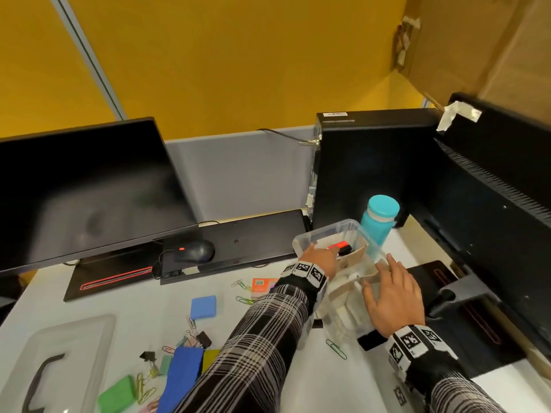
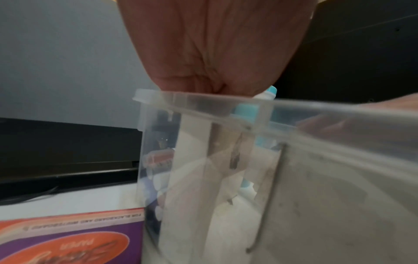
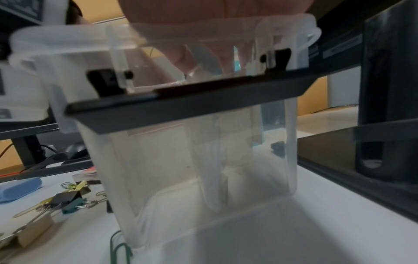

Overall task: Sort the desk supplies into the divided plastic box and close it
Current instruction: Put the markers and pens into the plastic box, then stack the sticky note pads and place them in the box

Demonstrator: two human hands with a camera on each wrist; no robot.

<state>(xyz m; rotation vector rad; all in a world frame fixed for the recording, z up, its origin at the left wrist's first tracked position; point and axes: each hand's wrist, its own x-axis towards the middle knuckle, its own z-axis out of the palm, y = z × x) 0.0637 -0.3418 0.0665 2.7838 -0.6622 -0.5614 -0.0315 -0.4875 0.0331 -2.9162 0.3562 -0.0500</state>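
Note:
The clear divided box stands open at the desk's right, with cardboard dividers inside. An orange marker and a black one lie in its far compartment. My left hand reaches over the box's left rim to the orange marker; its fingertips are hidden, and the left wrist view shows only the palm. My right hand lies spread on the right side of the box, fingers straight and showing through the clear wall. The lid with its black handle lies at the near left.
Loose on the desk are a blue eraser, a green eraser, binder clips, paper clips and an orange-purple packet. A teal bottle stands right behind the box. A monitor, mouse and PC tower line the back.

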